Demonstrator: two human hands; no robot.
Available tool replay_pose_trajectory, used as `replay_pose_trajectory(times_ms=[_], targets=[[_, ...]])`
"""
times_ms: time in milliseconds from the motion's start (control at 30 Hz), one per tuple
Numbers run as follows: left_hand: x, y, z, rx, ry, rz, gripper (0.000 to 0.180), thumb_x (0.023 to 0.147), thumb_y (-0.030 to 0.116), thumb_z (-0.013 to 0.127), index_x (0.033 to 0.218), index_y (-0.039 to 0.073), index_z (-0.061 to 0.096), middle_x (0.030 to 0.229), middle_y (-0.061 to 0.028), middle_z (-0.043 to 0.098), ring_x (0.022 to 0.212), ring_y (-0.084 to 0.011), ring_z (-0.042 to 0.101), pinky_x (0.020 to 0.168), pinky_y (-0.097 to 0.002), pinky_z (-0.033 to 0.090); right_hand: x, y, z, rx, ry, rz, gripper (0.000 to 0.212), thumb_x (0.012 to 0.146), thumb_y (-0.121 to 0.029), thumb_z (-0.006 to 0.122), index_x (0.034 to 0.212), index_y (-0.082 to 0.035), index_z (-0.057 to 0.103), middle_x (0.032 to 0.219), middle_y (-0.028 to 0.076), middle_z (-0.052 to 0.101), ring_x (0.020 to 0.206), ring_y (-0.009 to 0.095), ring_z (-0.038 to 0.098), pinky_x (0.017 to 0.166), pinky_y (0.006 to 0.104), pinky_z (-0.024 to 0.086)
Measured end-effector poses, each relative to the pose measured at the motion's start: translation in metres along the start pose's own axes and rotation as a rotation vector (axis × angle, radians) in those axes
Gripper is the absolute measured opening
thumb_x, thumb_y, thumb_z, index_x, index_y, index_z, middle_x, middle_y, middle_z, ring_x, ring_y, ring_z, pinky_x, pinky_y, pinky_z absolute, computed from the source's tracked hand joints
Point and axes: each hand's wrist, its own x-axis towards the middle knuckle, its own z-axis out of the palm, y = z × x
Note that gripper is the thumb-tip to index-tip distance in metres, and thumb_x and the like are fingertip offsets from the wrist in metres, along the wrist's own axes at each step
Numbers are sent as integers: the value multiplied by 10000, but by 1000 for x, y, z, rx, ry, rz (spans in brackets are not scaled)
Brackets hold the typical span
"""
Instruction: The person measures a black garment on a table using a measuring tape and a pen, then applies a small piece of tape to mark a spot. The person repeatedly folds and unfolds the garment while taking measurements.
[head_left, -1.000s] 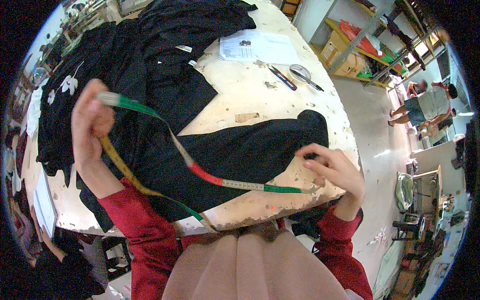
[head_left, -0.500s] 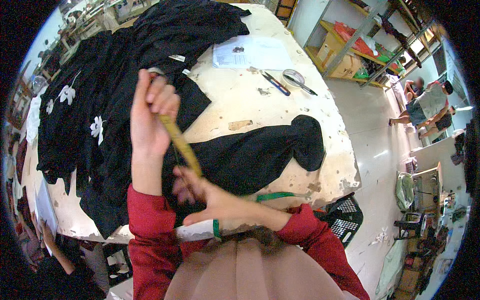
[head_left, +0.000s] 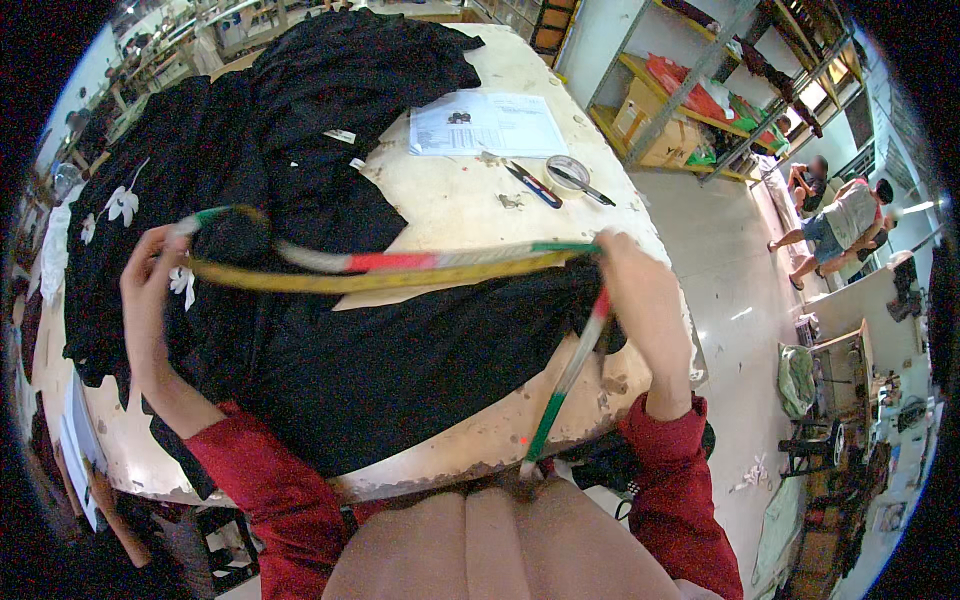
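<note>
A measuring tape, yellow on one side and banded white, red and green on the other, is stretched between my hands above black fabric. My left hand pinches one end at the left, over a black garment with white flower motifs. At the right, my right hand grips the tape over the far end of a black cloth piece. From that hand a length of tape hangs down to the table's near edge. Motion blurs parts of the tape.
On the cream, chipped tabletop lie a printed sheet, a pen-like tool and a tape roll with a dark pen across it. Shelving stands back right; people are beyond. Another person's arm shows lower left.
My hands have moved apart, left hand to the left and right hand to the right and upward, drawing out the measuring tape. The view has shifted slightly.
</note>
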Motion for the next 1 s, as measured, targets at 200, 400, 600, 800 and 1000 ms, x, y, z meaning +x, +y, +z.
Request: replay_pose_trajectory(times_ms=[200, 400, 600, 800, 1000], targets=[[-25, 82, 120, -66, -591, 358, 187, 820, 62, 698, 1002, 27, 677, 929, -81, 615, 898, -156, 617, 752, -269, 505, 39, -44, -36, 1123, -196, 116, 630, 902, -59, 632, 1440, -141, 315, 835, 69, 641, 620, 100, 604, 468, 229, 488], [-48, 108, 149, -484, -886, 224, 385, 873, 22, 658, 1240, 22, 544, 994, -70, 653, 914, -169, 660, 826, -292, 514, 79, -58, -11, 967, -1002, -266, 255, 864, -158, 711, 1064, -21, 631, 820, 58, 685, 633, 111, 642, 561, 248, 525], [-17, 83, 110, -127, -357, 214, 232, 932, 103, 596, 1152, 31, 614, 917, -117, 683, 846, -177, 664, 811, -315, 512, 186, -5, -20, 781, -135, -238, 285, 917, -301, 637, 920, -18, 671, 712, 56, 646, 610, 118, 626, 583, 276, 531], [-12, 70, 111, -70, -331, 274, 196, 910, 104, 607, 1076, 1, 625, 895, -133, 672, 808, -200, 659, 748, -300, 502, 189, -37, -21, 908, 50, -202, 329, 936, -354, 642, 982, -29, 626, 742, 0, 585, 674, 74, 542, 625, 231, 440], [-13, 61, 99, 84, -396, 262, 182, 915, 127, 598, 1043, 0, 624, 878, -123, 674, 819, -213, 663, 756, -321, 510, 114, -67, 24, 801, -68, -182, 127, 902, -164, 645, 938, -51, 598, 791, 47, 609, 753, 139, 572, 714, 290, 462]])
